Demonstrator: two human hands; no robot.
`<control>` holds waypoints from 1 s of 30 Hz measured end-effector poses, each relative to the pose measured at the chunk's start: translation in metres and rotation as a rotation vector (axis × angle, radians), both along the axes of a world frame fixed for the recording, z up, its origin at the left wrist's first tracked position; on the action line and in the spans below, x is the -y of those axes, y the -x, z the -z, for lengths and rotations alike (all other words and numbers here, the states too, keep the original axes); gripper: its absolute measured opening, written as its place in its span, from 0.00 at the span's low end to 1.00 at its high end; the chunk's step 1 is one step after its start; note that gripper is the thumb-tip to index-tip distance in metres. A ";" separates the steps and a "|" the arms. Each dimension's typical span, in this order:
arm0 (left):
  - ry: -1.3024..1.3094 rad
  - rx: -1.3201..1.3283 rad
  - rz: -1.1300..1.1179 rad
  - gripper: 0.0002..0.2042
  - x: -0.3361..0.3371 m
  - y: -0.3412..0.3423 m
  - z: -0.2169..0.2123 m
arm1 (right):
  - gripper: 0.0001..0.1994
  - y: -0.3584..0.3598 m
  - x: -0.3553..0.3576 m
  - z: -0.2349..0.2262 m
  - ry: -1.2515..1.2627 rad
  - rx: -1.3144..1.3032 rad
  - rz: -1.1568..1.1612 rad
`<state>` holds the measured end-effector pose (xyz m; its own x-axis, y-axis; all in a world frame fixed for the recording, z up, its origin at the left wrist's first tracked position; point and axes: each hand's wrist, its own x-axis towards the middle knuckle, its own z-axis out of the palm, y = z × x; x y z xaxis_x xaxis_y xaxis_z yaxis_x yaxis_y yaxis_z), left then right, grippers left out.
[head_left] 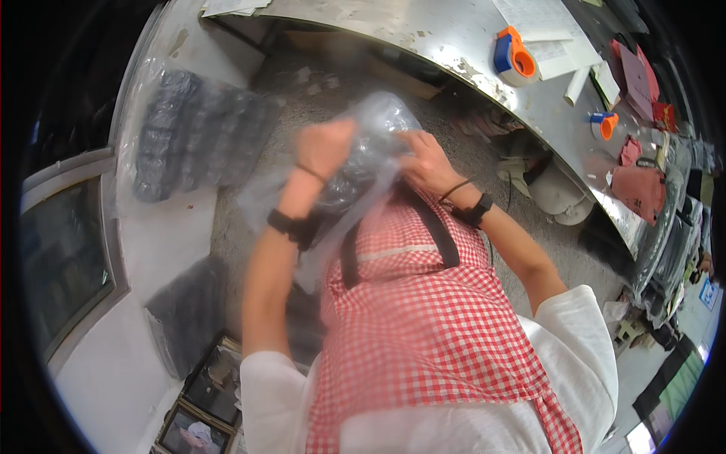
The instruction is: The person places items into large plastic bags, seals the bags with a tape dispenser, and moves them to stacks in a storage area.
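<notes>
A large clear plastic bag (382,121) hangs in front of my red-and-white checked apron, with something dark showing through its lower part. On its right side, the fingers of my right hand (429,163) are closed on the plastic. My left hand (324,147) is curled into a blurred fist at the bag's left edge, seemingly gripping the film. Loose film trails down below my left wrist. Glare and folds hide what lies inside the bag. Each wrist wears a dark band.
Against the left wall stands a plastic-wrapped stack of dark bundles (197,136). A metal table (446,34) curves across the top right, bearing orange-and-blue tape dispensers (516,57) and papers (556,45). Beneath it is a pale bundle (560,193). A black crate (215,378) sits lower left.
</notes>
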<state>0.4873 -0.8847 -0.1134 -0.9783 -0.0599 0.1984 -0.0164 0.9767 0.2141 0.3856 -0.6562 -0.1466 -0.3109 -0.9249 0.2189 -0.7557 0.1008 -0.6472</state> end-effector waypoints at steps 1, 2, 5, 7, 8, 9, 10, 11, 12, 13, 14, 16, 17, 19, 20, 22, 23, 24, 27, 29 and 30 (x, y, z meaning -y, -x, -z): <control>-0.033 -0.030 0.042 0.04 -0.010 -0.007 0.002 | 0.07 0.005 0.013 -0.007 0.009 0.006 -0.019; -0.066 -0.060 0.079 0.04 -0.022 -0.015 0.005 | 0.07 0.010 0.028 -0.012 0.043 -0.037 -0.067; -0.102 -0.040 0.095 0.03 -0.055 -0.028 -0.010 | 0.10 0.017 0.051 -0.003 0.098 -0.202 -0.270; -0.102 -0.007 0.065 0.02 -0.066 -0.050 -0.010 | 0.13 0.013 0.046 0.007 0.106 0.046 -0.573; -0.096 0.010 0.016 0.02 -0.065 -0.066 -0.011 | 0.13 0.011 0.043 0.009 0.118 0.066 -0.620; -0.116 0.027 -0.033 0.02 -0.064 -0.078 -0.012 | 0.14 0.012 0.038 0.005 0.107 0.062 -0.652; -0.140 0.043 -0.086 0.02 -0.065 -0.092 -0.012 | 0.14 0.012 0.032 0.004 0.094 0.059 -0.688; -0.011 0.079 -0.210 0.01 -0.053 -0.120 -0.010 | 0.14 0.009 0.029 0.004 0.101 0.076 -0.730; 0.119 0.114 -0.321 0.01 -0.033 -0.156 -0.012 | 0.15 0.007 0.025 0.004 0.080 0.177 -0.643; 0.061 0.318 -0.451 0.03 -0.018 -0.192 -0.022 | 0.16 0.007 0.022 0.005 0.053 0.274 -0.549; -0.003 0.520 -0.575 0.05 -0.011 -0.225 -0.033 | 0.13 0.005 0.019 0.005 0.091 0.290 -0.490; 0.012 0.609 -0.457 0.07 -0.018 -0.256 -0.055 | 0.11 0.001 0.012 0.003 -0.056 0.393 -0.428; -0.001 0.612 -0.467 0.07 -0.031 -0.261 -0.068 | 0.09 0.000 0.009 0.001 -0.195 0.486 -0.340; -0.112 0.489 -0.592 0.07 -0.056 -0.267 -0.095 | 0.06 -0.001 0.006 0.003 -0.146 0.479 -0.300; -0.124 0.475 -0.586 0.07 -0.068 -0.279 -0.092 | 0.06 0.001 0.004 0.004 -0.213 0.544 -0.252; -0.600 0.520 -1.087 0.12 -0.092 -0.306 -0.071 | 0.07 0.003 0.000 0.001 -0.290 0.596 -0.188; -0.612 0.517 -1.085 0.12 -0.105 -0.314 -0.053 | 0.06 0.001 0.002 0.001 -0.333 0.598 -0.181; -0.436 0.447 -0.999 0.17 -0.123 -0.318 -0.030 | 0.06 0.001 0.003 0.000 -0.376 0.602 -0.179; -0.422 0.301 -0.932 0.19 -0.125 -0.319 0.021 | 0.07 -0.001 0.011 -0.012 -0.338 0.522 -0.222; -0.341 -0.153 -1.011 0.10 -0.096 -0.304 0.023 | 0.08 -0.002 0.006 -0.006 -0.326 0.485 -0.224; -0.358 -0.171 -1.009 0.10 -0.077 -0.293 0.017 | 0.09 0.002 0.008 -0.004 -0.287 0.452 -0.234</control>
<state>0.7804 -0.8073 -0.1306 -0.4064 -0.9032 0.1381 -0.7202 0.4097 0.5598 0.3837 -0.6644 -0.1427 -0.0950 -0.9830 -0.1570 -0.4343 0.1828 -0.8820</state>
